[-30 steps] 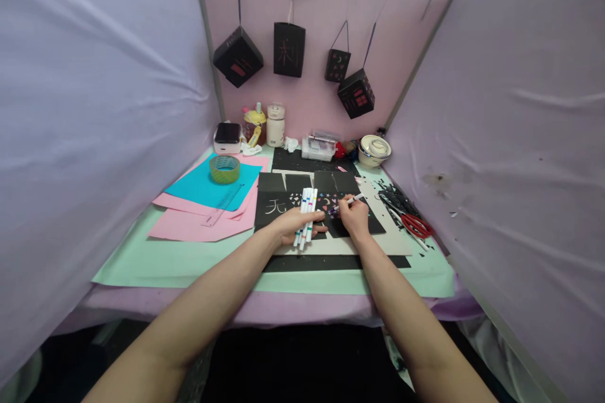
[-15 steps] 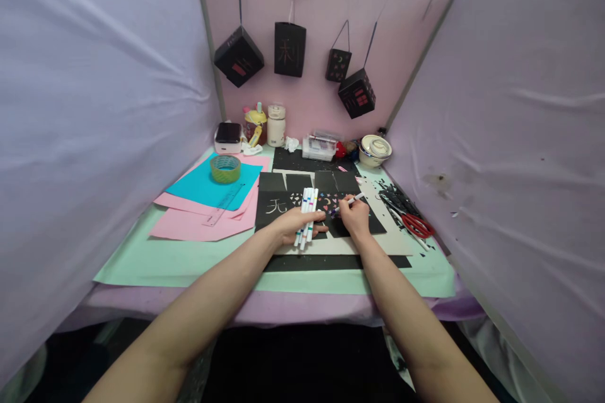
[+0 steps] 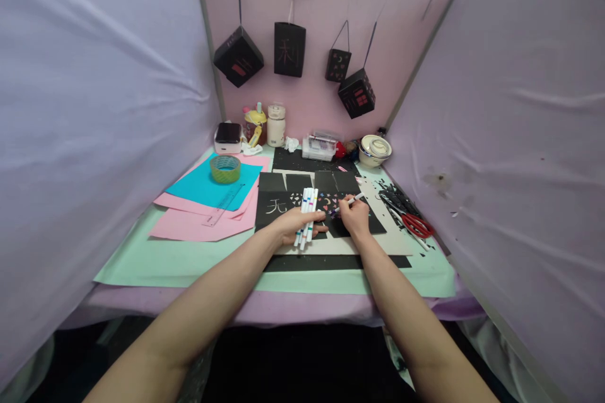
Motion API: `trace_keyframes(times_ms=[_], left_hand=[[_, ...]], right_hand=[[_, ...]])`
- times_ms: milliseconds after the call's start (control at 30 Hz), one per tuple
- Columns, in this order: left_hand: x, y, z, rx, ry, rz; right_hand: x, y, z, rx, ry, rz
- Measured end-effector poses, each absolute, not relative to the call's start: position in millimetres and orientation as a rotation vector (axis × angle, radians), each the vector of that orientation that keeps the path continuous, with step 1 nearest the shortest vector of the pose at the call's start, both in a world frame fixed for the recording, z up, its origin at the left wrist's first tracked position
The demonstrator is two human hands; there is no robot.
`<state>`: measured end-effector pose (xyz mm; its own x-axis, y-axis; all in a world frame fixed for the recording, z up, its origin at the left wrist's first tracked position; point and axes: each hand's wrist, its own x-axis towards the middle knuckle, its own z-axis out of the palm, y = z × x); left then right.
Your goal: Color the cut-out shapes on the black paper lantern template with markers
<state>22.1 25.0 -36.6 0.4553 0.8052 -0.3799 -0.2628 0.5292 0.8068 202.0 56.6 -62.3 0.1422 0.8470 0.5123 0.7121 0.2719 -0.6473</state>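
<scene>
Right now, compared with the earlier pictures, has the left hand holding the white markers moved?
No, not visibly: the left hand, gripping the white markers, keeps the same place beside the white character on the black card.

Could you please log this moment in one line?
left hand: holding white markers; right hand: holding single marker over black card; tape roll: on blue sheet

1. L forearm (image 3: 217, 286): bare, angled fwd & inward from lower L; L wrist (image 3: 269, 237) approx straight.
2. L hand (image 3: 289, 225): closed in a grip, thumb (image 3: 316, 216) out across top twd R hand, fingertips (image 3: 322, 228) showing below thumb.
3. R forearm (image 3: 394, 293): bare, fwd & inward from lower R.
4. R hand (image 3: 355, 216): fingers curled, pinched tog. in writing-type grip, knuckles up.
5. Hands near each other, not touching.
</scene>
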Motion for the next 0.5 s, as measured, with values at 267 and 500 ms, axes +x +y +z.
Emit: trace_keyframes(times_ms=[267,500], left_hand=[[22.2,25.5,-38.2,0.758,0.842,0.746],[22.6,24.6,-36.2,0.747,0.846,0.746]], right_hand=[[202.3,57.5,-63.5,-1.473,-1.6,0.193],[203.3,59.0,-64.8,-1.492,-1.61,0.17]])
